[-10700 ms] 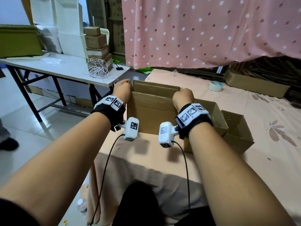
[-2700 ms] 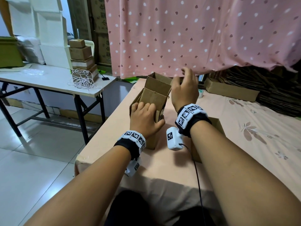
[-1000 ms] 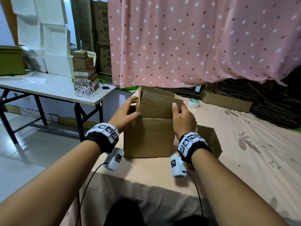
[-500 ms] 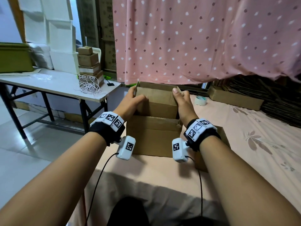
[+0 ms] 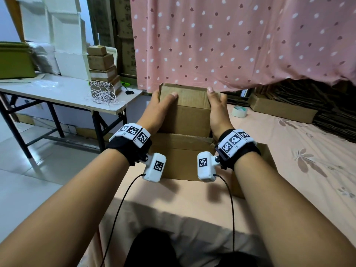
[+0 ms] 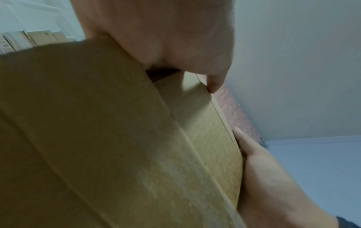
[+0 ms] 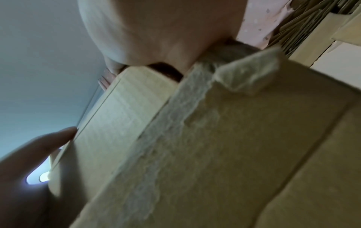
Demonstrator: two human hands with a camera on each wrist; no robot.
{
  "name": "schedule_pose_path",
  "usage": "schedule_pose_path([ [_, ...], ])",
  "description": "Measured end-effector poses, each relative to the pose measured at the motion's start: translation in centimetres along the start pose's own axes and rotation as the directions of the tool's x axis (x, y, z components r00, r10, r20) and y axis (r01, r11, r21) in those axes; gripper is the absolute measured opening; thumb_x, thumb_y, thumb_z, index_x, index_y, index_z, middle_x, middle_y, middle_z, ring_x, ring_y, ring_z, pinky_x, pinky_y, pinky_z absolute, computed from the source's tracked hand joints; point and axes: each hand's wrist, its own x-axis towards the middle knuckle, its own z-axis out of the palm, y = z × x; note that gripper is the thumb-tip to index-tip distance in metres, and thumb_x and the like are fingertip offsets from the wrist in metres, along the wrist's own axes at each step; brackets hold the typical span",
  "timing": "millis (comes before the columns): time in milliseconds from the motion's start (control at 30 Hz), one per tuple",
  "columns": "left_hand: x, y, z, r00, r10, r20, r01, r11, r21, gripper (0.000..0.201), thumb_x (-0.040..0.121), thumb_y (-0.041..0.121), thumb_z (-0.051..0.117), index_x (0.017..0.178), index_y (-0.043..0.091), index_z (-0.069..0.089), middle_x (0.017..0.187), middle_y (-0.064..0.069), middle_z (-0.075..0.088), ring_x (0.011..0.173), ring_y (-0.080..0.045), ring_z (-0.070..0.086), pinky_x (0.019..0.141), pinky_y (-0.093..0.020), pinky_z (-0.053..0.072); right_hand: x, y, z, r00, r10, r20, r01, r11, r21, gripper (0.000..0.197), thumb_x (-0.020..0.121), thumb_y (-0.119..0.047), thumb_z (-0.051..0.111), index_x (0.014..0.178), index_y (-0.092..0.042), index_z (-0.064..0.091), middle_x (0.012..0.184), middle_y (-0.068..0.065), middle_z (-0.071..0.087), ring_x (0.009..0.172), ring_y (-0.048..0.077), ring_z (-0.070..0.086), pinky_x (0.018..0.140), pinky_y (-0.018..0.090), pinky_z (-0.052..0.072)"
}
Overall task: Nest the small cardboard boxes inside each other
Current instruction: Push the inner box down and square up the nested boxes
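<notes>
A smaller cardboard box (image 5: 189,109) stands upright, its lower part sunk into a larger open box (image 5: 181,160) on the pink-covered surface. My left hand (image 5: 158,109) grips the smaller box's left side and my right hand (image 5: 216,107) its right side, both thumbs on the near face. In the left wrist view my left hand (image 6: 175,38) clasps the smaller box (image 6: 207,126) above the larger box (image 6: 78,138). The right wrist view shows my right hand (image 7: 166,30) on the smaller box (image 7: 126,117), beside the larger box's taped wall (image 7: 234,154).
Another open box (image 5: 267,157) sits behind my right wrist. A tape roll (image 5: 238,111) and a long flat box (image 5: 281,110) lie further back under the pink curtain (image 5: 231,45). To the left, a white table (image 5: 57,91) carries stacked boxes (image 5: 102,62) and coiled cord (image 5: 104,94).
A second ago my hands held the smaller box by its tilted flaps. Now they grip its sides higher up, and it stands straight and a little further out of the larger box.
</notes>
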Motion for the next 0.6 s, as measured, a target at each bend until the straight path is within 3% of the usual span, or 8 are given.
schedule_pose_path([
  [133, -0.5, 0.0, 0.0, 1.0, 0.021, 0.001, -0.02, 1.0, -0.022, 0.09, 0.078, 0.069, 0.069, 0.15, 0.022, 0.043, 0.14, 0.003, 0.063, 0.127, -0.015, 0.062, 0.116, -0.048, 0.045, -0.1, 0.5, -0.2, 1.0, -0.02, -0.01, 0.019, 0.999, -0.033, 0.046, 0.092, -0.067, 0.046, 0.112, -0.025, 0.04, 0.107, -0.002, 0.058, 0.108, 0.021, 0.057, 0.105, 0.049, 0.043],
  [267, -0.7, 0.0, 0.1, 1.0, 0.009, -0.02, -0.008, 1.0, 0.013, 0.104, 0.072, 0.094, 0.058, 0.152, 0.03, 0.043, 0.147, 0.007, 0.059, 0.136, -0.016, 0.055, 0.121, -0.049, 0.036, -0.1, 0.6, -0.2, 0.999, -0.03, -0.014, 0.03, 0.999, -0.032, 0.044, 0.097, -0.062, 0.045, 0.116, -0.022, 0.041, 0.105, -0.004, 0.058, 0.103, 0.018, 0.056, 0.106, 0.048, 0.043],
  [333, -0.3, -0.3, 0.0, 0.999, -0.009, -0.036, 0.01, 1.0, 0.007, 0.1, 0.072, 0.099, 0.046, 0.149, 0.035, 0.047, 0.148, 0.009, 0.058, 0.14, -0.016, 0.051, 0.124, -0.05, 0.03, -0.2, 0.6, 0.0, 0.999, -0.033, -0.008, 0.033, 0.999, -0.027, 0.049, 0.091, -0.069, 0.047, 0.118, -0.028, 0.044, 0.111, -0.006, 0.06, 0.106, 0.015, 0.056, 0.107, 0.048, 0.042],
  [400, 0.2, -0.7, -0.1, 0.998, -0.034, -0.055, 0.034, 0.999, 0.007, 0.097, 0.071, 0.103, 0.038, 0.145, 0.042, 0.051, 0.149, 0.011, 0.057, 0.144, -0.018, 0.046, 0.126, -0.052, 0.024, -0.3, 0.7, 0.2, 0.999, -0.041, -0.01, 0.041, 0.999, -0.017, 0.067, 0.076, -0.076, 0.049, 0.126, -0.032, 0.048, 0.126, -0.003, 0.061, 0.118, 0.017, 0.056, 0.109, 0.046, 0.042],
  [467, 0.3, -0.7, -0.1, 0.996, -0.054, -0.067, 0.055, 0.998, 0.007, 0.094, 0.072, 0.101, 0.037, 0.143, 0.041, 0.053, 0.146, 0.009, 0.059, 0.14, -0.018, 0.049, 0.124, -0.051, 0.028, -0.3, 0.8, 0.2, 0.998, -0.058, -0.015, 0.058, 0.998, -0.002, 0.079, 0.072, -0.074, 0.05, 0.138, -0.03, 0.047, 0.139, -0.001, 0.056, 0.127, 0.017, 0.052, 0.112, 0.043, 0.039],
  [533, 0.1, -0.4, 0.0, 0.995, -0.07, -0.077, 0.07, 0.997, 0.008, 0.089, 0.075, 0.09, 0.041, 0.141, 0.033, 0.055, 0.141, 0.004, 0.061, 0.134, -0.018, 0.054, 0.121, -0.05, 0.032, -0.1, 0.8, 0.3, 0.998, -0.068, -0.017, 0.068, 0.997, 0.023, 0.074, 0.076, -0.066, 0.052, 0.14, -0.029, 0.048, 0.144, 0.0, 0.053, 0.131, 0.017, 0.049, 0.114, 0.042, 0.036],
  [600, 0.2, -0.2, 0.0, 0.993, -0.083, -0.081, 0.086, 0.996, 0.03, 0.086, 0.073, 0.084, 0.044, 0.138, 0.029, 0.058, 0.136, 0.0, 0.063, 0.129, -0.022, 0.057, 0.118, -0.051, 0.035, 0.0, 0.9, 0.4, 0.998, -0.065, -0.003, 0.066, 0.996, 0.068, 0.063, 0.073, -0.062, 0.057, 0.13, -0.036, 0.054, 0.145, 0.001, 0.053, 0.133, 0.018, 0.049, 0.114, 0.043, 0.037],
])
